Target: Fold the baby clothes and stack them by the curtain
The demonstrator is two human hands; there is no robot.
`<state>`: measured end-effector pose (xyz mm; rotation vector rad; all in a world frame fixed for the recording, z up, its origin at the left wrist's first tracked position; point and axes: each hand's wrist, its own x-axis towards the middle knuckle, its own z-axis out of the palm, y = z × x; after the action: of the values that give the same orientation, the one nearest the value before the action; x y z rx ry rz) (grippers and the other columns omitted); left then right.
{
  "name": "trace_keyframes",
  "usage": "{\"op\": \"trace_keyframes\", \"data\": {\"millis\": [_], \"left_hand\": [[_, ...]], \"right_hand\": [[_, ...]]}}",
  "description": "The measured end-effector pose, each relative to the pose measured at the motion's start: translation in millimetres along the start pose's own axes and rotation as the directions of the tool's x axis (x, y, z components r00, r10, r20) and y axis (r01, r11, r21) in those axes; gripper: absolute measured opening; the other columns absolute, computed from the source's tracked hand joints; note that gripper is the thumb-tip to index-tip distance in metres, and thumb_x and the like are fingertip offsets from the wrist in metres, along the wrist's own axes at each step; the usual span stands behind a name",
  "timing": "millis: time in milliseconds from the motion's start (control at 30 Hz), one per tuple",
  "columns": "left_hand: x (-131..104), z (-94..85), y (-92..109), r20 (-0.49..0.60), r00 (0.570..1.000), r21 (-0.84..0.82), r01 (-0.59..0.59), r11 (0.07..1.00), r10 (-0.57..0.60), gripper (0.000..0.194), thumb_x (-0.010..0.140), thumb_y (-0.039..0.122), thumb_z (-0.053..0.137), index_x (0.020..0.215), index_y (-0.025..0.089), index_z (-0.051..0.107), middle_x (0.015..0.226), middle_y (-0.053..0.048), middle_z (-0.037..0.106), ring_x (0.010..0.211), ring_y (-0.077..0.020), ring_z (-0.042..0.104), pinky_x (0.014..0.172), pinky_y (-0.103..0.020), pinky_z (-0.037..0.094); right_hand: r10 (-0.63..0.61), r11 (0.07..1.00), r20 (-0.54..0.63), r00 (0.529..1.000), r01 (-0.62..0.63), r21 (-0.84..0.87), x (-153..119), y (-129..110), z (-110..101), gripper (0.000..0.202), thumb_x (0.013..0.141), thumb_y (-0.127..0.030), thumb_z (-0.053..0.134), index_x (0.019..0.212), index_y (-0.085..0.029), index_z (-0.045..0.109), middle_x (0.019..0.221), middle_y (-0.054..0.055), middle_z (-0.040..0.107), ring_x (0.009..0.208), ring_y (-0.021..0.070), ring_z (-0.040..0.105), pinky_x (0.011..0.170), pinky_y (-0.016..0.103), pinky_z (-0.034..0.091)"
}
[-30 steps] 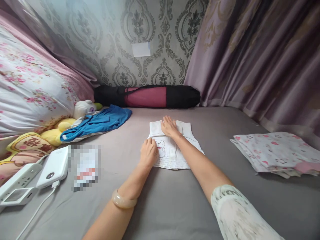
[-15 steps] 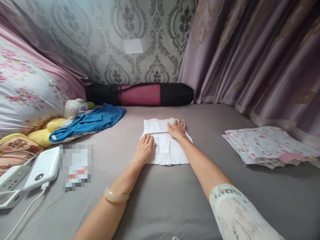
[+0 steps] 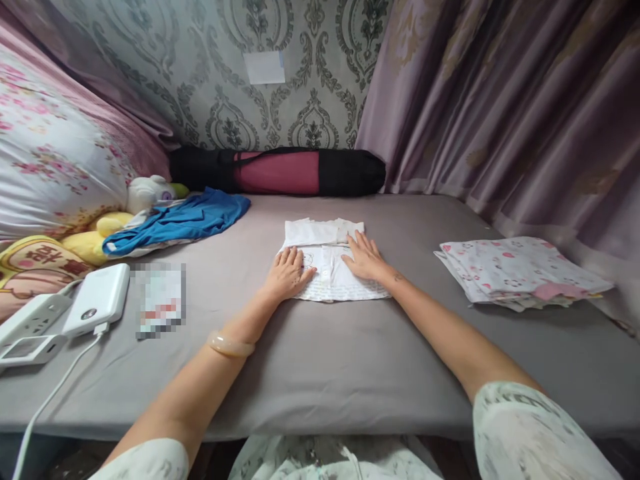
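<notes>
A small white garment (image 3: pixel 330 267) with buttons, a line drawing and printed lettering lies flat on the grey bed sheet (image 3: pixel 310 367). Its far part is folded over into a band. My left hand (image 3: pixel 291 272) rests palm down on the garment's left side, fingers stretched out and partly covering the drawing. On the right side, my right hand (image 3: pixel 367 257) lies flat with fingers spread, its fingertips at the edge of the folded band. Neither hand grips the cloth.
Folded cloth with pink prints (image 3: pixel 520 270) lies at the right. Blue clothing (image 3: pixel 185 223), a white power bank (image 3: pixel 97 300) with its cable and a power strip (image 3: pixel 35 317) are at the left. A black and red long bag (image 3: pixel 277 173) lies along the wall.
My right hand has slid nearer to me and a little right, off the band's far edge. My left hand stays on the left side. The camera view has shifted, showing the bed's near edge.
</notes>
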<state>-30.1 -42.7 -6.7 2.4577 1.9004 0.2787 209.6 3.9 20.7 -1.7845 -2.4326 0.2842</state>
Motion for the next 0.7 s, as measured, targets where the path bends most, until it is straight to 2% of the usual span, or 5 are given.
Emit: {"op": "trace_keyframes", "data": {"millis": [167,333,500,600,700], "left_hand": [[-10.2,-4.1,-4.1,0.042,0.994,-0.036,-0.104,0.994,0.106,0.063,0.097,0.054,0.031,0.143,0.013,0.038,0.153,-0.019,0.035,0.145,-0.0340,0.026,0.116,-0.054,0.020],[-35.3,-16.9,-14.9,0.122,0.966,-0.083,-0.220,0.972,0.229,0.060,0.097,0.056,0.028,0.145,0.020,0.039,0.155,-0.015,0.035,0.145,-0.0310,0.027,0.116,-0.052,0.024],[-58.3,-30.8,-35.1,0.135,0.947,-0.172,-0.268,0.948,0.293,0.054,0.097,0.054,0.034,0.141,0.025,0.047,0.152,-0.010,0.042,0.142,-0.0301,0.034,0.115,-0.052,0.029],[-66.0,-40.6,-45.9,0.097,0.928,-0.274,-0.324,0.906,0.361,0.047,0.097,0.047,0.039,0.132,0.022,0.056,0.143,-0.013,0.052,0.134,-0.0273,0.046,0.111,-0.043,0.039],[-69.9,-48.6,-51.1,0.056,0.925,-0.359,-0.333,0.872,0.377,0.040,0.096,0.039,0.041,0.123,0.019,0.062,0.135,-0.013,0.059,0.123,-0.0253,0.057,0.107,-0.040,0.045]], "right_hand": [[-0.085,0.996,0.184,0.979,0.087,-0.003,-53.8,1.3,-4.1,0.065,0.099,-0.046,0.026,0.154,-0.012,0.026,0.162,0.018,0.012,0.150,0.0299,0.007,0.119,0.051,0.010],[-0.151,0.988,0.198,0.968,0.153,0.005,-92.1,8.8,-12.5,0.061,0.100,-0.044,0.024,0.153,-0.014,0.030,0.161,0.015,0.018,0.149,0.0283,0.013,0.120,0.049,0.016],[-0.278,0.961,0.111,0.954,0.274,0.047,-116.8,27.9,-12.3,0.052,0.100,-0.039,0.033,0.145,-0.016,0.045,0.155,0.014,0.035,0.145,0.0261,0.029,0.118,0.045,0.026],[-0.360,0.930,0.007,0.933,0.358,0.085,-123.5,39.7,-10.8,0.041,0.099,-0.029,0.035,0.133,-0.019,0.057,0.146,0.013,0.048,0.137,0.0246,0.042,0.113,0.044,0.036],[-0.407,0.903,-0.086,0.909,0.415,0.116,-125.8,44.9,-10.3,0.037,0.099,-0.022,0.034,0.122,-0.023,0.063,0.139,0.011,0.055,0.128,0.0232,0.053,0.105,0.042,0.046]]}}
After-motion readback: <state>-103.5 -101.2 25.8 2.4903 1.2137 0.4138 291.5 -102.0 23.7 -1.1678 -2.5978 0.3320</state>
